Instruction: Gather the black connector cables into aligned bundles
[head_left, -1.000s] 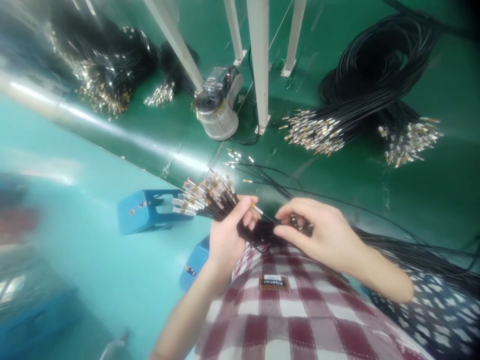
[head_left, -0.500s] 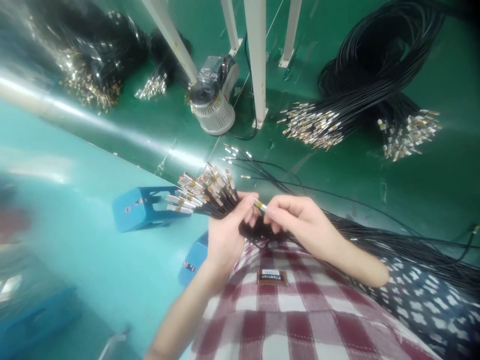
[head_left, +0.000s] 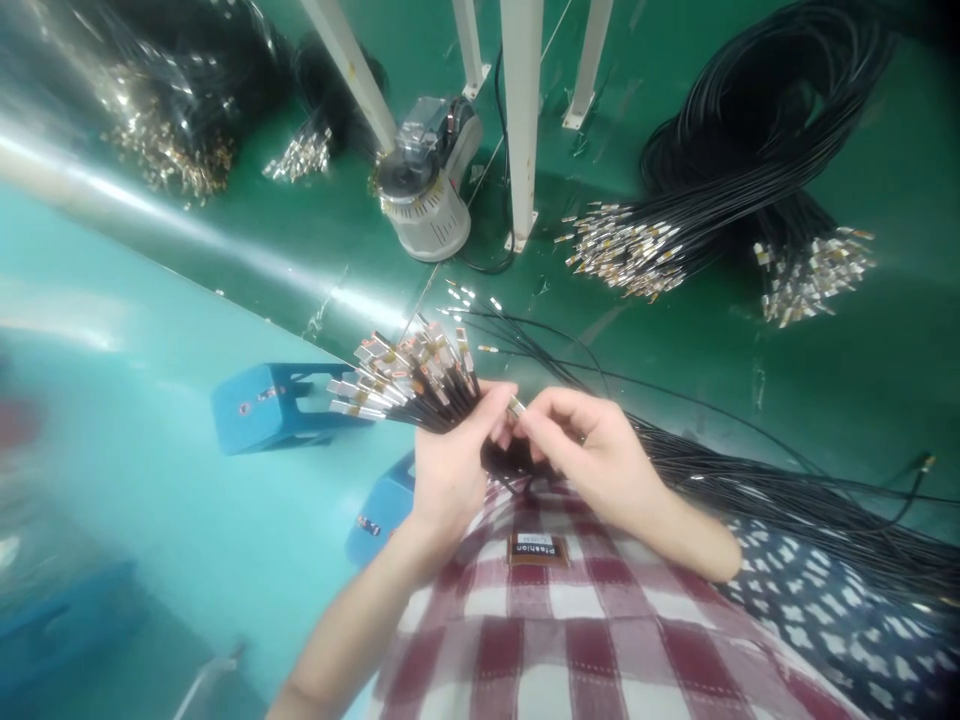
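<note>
At frame centre, the left hand (head_left: 454, 460), forearm slanting from the bottom edge, curls closed round a cable bundle (head_left: 429, 385) (fanned toward upper left); the right hand (head_left: 592, 445), fingertips together, pinches 1 connector (head_left: 516, 405).

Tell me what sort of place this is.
Probably a cable assembly workshop: coils of black cable with silvery tips lie on a green bench, near a grey machine, and the left hand grips a similar bunch.
</note>
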